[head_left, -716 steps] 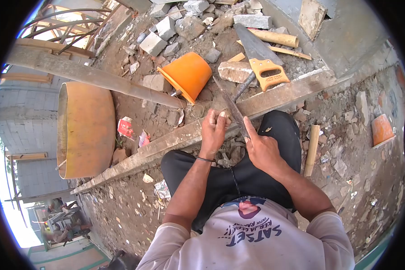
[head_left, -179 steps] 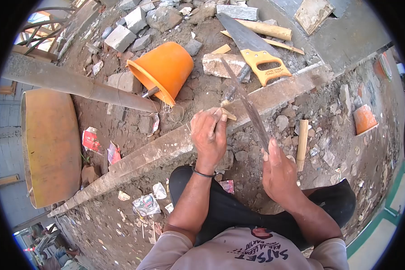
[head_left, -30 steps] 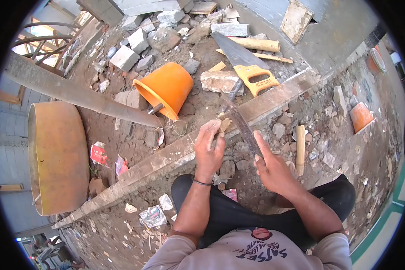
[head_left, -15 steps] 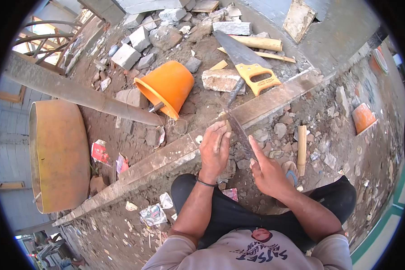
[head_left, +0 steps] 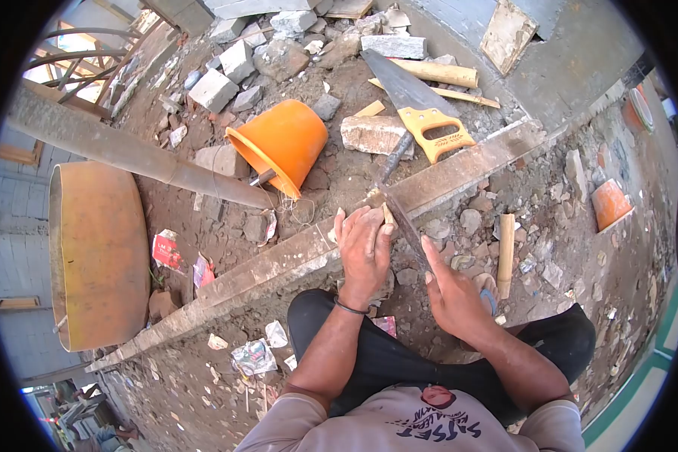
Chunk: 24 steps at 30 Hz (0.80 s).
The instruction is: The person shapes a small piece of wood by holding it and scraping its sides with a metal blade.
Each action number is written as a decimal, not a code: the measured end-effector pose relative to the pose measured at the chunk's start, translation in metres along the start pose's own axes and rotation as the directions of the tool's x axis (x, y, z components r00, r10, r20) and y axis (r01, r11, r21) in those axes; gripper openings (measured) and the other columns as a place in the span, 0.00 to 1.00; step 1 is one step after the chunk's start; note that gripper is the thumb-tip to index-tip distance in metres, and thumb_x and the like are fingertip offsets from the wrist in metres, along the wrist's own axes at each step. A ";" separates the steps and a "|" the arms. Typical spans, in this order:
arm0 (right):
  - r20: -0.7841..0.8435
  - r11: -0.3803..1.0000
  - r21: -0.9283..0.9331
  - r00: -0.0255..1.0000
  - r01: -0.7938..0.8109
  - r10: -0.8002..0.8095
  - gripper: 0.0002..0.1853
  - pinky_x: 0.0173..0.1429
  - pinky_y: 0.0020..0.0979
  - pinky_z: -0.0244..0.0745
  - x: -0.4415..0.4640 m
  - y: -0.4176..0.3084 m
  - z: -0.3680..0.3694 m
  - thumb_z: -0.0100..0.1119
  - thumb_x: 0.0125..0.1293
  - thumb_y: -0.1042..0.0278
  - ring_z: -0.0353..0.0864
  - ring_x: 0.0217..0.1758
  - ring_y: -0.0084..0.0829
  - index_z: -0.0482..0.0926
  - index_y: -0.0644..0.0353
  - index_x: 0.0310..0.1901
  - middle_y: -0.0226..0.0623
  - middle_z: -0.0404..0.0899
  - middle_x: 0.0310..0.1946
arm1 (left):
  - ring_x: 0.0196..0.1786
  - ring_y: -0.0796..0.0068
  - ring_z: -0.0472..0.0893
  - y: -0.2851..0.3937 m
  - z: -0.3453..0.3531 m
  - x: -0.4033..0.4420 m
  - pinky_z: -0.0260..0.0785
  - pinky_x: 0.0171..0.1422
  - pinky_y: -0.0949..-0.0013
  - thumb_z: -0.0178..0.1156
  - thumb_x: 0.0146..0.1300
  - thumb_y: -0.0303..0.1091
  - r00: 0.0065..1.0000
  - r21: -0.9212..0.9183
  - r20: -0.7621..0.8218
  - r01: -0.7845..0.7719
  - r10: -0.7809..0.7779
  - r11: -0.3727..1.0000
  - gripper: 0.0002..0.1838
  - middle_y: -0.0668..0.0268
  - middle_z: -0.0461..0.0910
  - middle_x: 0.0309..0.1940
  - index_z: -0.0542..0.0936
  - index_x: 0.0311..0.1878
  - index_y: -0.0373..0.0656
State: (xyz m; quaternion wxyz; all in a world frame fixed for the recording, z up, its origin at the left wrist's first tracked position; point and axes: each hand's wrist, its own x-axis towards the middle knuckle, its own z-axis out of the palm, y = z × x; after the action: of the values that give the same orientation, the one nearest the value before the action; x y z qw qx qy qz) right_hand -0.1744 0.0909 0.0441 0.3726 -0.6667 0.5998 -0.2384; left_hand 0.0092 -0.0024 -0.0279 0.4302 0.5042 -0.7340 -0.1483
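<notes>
Closer to the left hand (head_left: pixel 364 252) than it is six seconds ago, the long dark blade (head_left: pixel 410 230) now lies just beside the pale piece of wood (head_left: pixel 388 214), with the gap of that earlier frame gone; the piece sits at the left hand's fingertips, above the near side of the beam (head_left: pixel 264 273); thumb and bent fingers pinch it, while the outermost finger stands a little apart; the grip seems to leave one end free for the blade, with the knuckles kept to the side. The right hand (head_left: pixel 456 297) is wrapped around the blade's near end, its index finger laid out along the metal, probably to steer and press; the beam likely gives the work something firm beneath it, though whether the wood rests on it I cannot tell.

Beyond, the saw (head_left: pixel 437 132) lies with its handle by the beam, within reach; the orange bucket (head_left: pixel 286 143) is tipped on its side. Much is hard to make out: the blade's grip is hidden in the right palm; its tip merges with the dark rod (head_left: pixel 394 160) behind; most of the wood is covered by fingers; one foot (head_left: pixel 487 286) shows only partly behind the right wrist.
</notes>
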 end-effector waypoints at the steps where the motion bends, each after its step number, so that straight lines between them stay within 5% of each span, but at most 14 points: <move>1: 0.001 1.000 0.001 1.000 0.000 0.000 0.41 0.48 0.57 0.77 0.000 0.000 -0.001 0.52 0.71 0.80 0.83 0.42 0.65 0.51 0.59 0.85 0.66 0.82 0.40 | 0.63 0.54 0.82 0.000 0.000 0.000 0.54 0.82 0.41 0.66 0.71 0.31 1.000 0.001 0.000 0.000 0.000 1.000 0.10 0.62 0.88 0.51 0.87 0.52 0.42; 4: 0.039 0.999 -0.003 0.998 -0.042 0.042 0.42 0.47 0.56 0.78 0.001 -0.002 -0.005 0.53 0.72 0.80 0.83 0.39 0.64 0.50 0.59 0.85 0.63 0.82 0.39 | 0.63 0.54 0.83 0.001 -0.002 0.002 0.54 0.82 0.42 0.66 0.71 0.31 1.000 -0.010 0.019 0.008 -0.007 1.000 0.11 0.62 0.88 0.50 0.87 0.54 0.42; 6: -0.119 0.994 -0.057 0.988 0.093 -0.099 0.42 0.46 0.56 0.78 0.005 -0.002 -0.005 0.53 0.72 0.79 0.83 0.38 0.62 0.49 0.57 0.85 0.62 0.81 0.40 | 0.63 0.55 0.83 0.001 0.000 0.001 0.55 0.82 0.42 0.66 0.72 0.31 0.999 0.024 0.023 -0.031 0.030 0.999 0.12 0.62 0.88 0.51 0.87 0.55 0.42; 10: -0.156 0.990 -0.092 0.980 0.111 -0.124 0.43 0.45 0.55 0.79 0.009 -0.003 -0.007 0.53 0.71 0.80 0.84 0.38 0.61 0.49 0.57 0.86 0.61 0.81 0.42 | 0.63 0.55 0.83 0.003 -0.002 0.001 0.55 0.82 0.42 0.66 0.72 0.31 0.999 0.029 0.036 -0.009 0.008 1.000 0.13 0.61 0.88 0.52 0.87 0.56 0.41; 13: 0.058 0.985 -0.172 0.998 0.005 0.005 0.43 0.43 0.54 0.80 0.009 -0.005 -0.010 0.54 0.71 0.80 0.84 0.37 0.59 0.49 0.57 0.85 0.61 0.81 0.40 | 0.64 0.54 0.83 -0.001 0.000 0.000 0.56 0.82 0.41 0.67 0.71 0.30 1.000 0.016 0.023 -0.020 0.020 1.000 0.13 0.60 0.88 0.52 0.87 0.56 0.40; 16: -0.032 0.996 -0.080 0.998 0.050 -0.052 0.43 0.43 0.54 0.80 0.012 -0.008 -0.011 0.54 0.71 0.80 0.84 0.37 0.60 0.49 0.57 0.86 0.60 0.81 0.40 | 0.64 0.53 0.83 0.003 -0.003 0.000 0.56 0.82 0.40 0.67 0.71 0.30 0.999 0.026 0.045 0.005 -0.006 1.000 0.13 0.59 0.88 0.52 0.87 0.55 0.39; 19: -0.288 0.965 -0.115 0.922 0.234 -0.258 0.44 0.43 0.55 0.80 0.014 -0.004 -0.008 0.55 0.70 0.79 0.84 0.36 0.60 0.49 0.57 0.86 0.60 0.81 0.40 | 0.64 0.53 0.84 0.002 -0.003 0.000 0.56 0.83 0.40 0.67 0.70 0.29 0.999 0.032 0.039 -0.029 0.028 0.999 0.13 0.59 0.89 0.51 0.88 0.55 0.39; 21: 0.120 0.988 -0.149 0.991 -0.035 0.054 0.44 0.44 0.56 0.79 0.012 -0.001 -0.013 0.55 0.70 0.80 0.83 0.37 0.62 0.49 0.58 0.86 0.61 0.81 0.40 | 0.64 0.52 0.84 0.001 -0.003 -0.001 0.55 0.83 0.40 0.67 0.70 0.29 0.999 0.023 0.044 -0.022 0.021 0.999 0.13 0.58 0.89 0.52 0.88 0.55 0.39; 24: 0.019 0.997 -0.074 1.000 0.017 -0.015 0.44 0.43 0.56 0.78 0.014 -0.006 -0.020 0.55 0.70 0.80 0.83 0.37 0.62 0.49 0.58 0.85 0.61 0.81 0.40 | 0.65 0.52 0.84 0.002 -0.005 0.000 0.54 0.83 0.40 0.67 0.70 0.28 0.997 0.050 0.073 -0.032 0.028 0.998 0.13 0.58 0.89 0.52 0.88 0.55 0.38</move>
State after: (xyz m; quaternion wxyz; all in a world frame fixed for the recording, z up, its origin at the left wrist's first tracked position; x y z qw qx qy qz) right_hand -0.1838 0.0733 0.0590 0.3512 -0.6871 0.5994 -0.2127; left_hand 0.0115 -0.0003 -0.0239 0.3927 0.4982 -0.7601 -0.1409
